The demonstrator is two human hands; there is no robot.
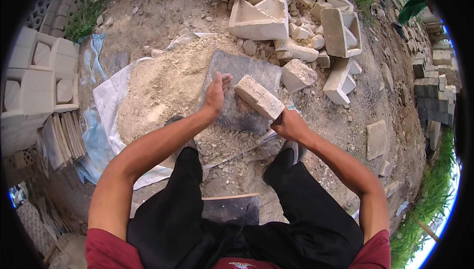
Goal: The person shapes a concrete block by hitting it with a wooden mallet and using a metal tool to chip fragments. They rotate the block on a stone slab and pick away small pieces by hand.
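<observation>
My right hand [292, 124] is closed around the near right end of a beige rectangular block [259, 97] with dark markings on its top face. The block is tilted over a dark grey flat board [237, 117]. To the left of the block, my left hand [217, 92] is empty, its fingers stretched out and pointing right. A gap separates that hand from the block. Beneath and left of the board spreads a heap of pale crumbly sand [153, 91], lying on a white sheet [106, 98].
Broken beige hollow blocks [259, 14] and rubble lie beyond and right of the board. Stacked pale blocks [42, 74] and thin slabs [64, 138] stand at left. Grey blocks [434, 96] are piled far right. Another person in green [410, 4] is at upper right.
</observation>
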